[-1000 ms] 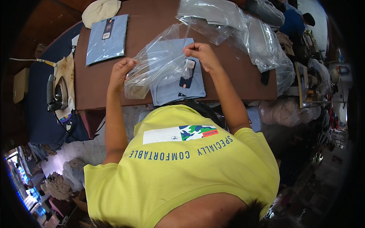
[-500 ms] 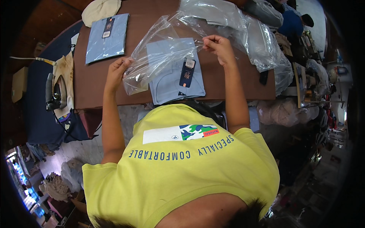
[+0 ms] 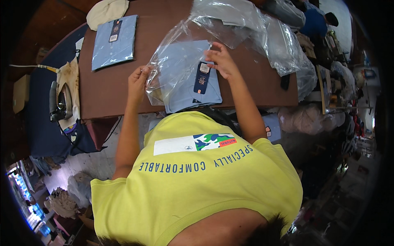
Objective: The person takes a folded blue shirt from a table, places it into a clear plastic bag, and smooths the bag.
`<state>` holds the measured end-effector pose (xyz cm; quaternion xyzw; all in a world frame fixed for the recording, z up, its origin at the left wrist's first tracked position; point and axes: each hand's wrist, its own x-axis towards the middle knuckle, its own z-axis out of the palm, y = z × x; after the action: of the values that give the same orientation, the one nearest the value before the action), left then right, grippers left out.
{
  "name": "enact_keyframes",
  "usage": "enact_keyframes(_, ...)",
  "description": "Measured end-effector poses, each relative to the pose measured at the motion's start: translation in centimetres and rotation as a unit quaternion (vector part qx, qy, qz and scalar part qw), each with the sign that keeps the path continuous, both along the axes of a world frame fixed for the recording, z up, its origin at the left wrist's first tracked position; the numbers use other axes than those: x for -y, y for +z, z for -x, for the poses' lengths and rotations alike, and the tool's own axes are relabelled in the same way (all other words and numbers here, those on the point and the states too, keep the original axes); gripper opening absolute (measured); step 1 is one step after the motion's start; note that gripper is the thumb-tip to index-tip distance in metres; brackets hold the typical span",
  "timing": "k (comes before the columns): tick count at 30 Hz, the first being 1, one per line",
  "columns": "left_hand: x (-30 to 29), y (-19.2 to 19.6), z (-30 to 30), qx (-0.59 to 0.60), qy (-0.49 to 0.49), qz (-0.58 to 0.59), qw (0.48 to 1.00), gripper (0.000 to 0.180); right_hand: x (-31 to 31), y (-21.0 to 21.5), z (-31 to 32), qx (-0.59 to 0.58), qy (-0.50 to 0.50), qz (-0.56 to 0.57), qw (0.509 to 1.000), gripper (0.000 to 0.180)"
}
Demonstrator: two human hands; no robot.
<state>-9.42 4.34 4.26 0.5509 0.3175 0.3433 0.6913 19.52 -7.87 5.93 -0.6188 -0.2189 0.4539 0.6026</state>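
A clear plastic bag [image 3: 166,53] stretches between my hands above a folded light-blue shirt [image 3: 172,96]. My left hand [image 3: 138,82] pinches the bag's left edge between thumb and fingers. At the bag's other side, my right hand [image 3: 223,62] has its fingers curled at the plastic, some of them spread a little. Beneath that hand, a dark tag [image 3: 202,78] lies on the shirt. The shirt rests flat on the brown tabletop [image 3: 254,92], its lower edge close to my body, and the bag covers part of it.
Another folded blue shirt [image 3: 114,47] with a dark tag lies at the far left, beside a beige cloth [image 3: 107,12]. An iron [image 3: 61,102] stands on a dark-blue surface at the left. Several clear plastic bags [image 3: 275,45] are heaped at the far right.
My left hand has moved right with the bag's edge. My right hand has come left and lower, its fingers less tightly pinched. The plastic between them is slacker and more rounded.
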Motion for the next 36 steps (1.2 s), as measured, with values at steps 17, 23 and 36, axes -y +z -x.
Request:
enact_keyframes(17, -0.4, -0.8, 2.2, -0.024, 0.064, -0.020, 0.997, 0.023, -0.3, 1.5, -3.5, 0.171, 0.043, 0.017, 0.984, 0.013)
enact_keyframes(23, -4.8, -1.8, 5.5, -0.150, 0.000, -0.131, 0.980, 0.037, 1.2, 6.3, -6.0, 0.455, 0.089, 0.087, 0.882, 0.015)
enact_keyframes(36, -12.8, 15.8, -11.1, -0.136, -0.310, -0.371, 0.865, 0.098, -1.9, 16.0, -0.1, 0.719, 0.154, -0.193, 0.650, 0.020)
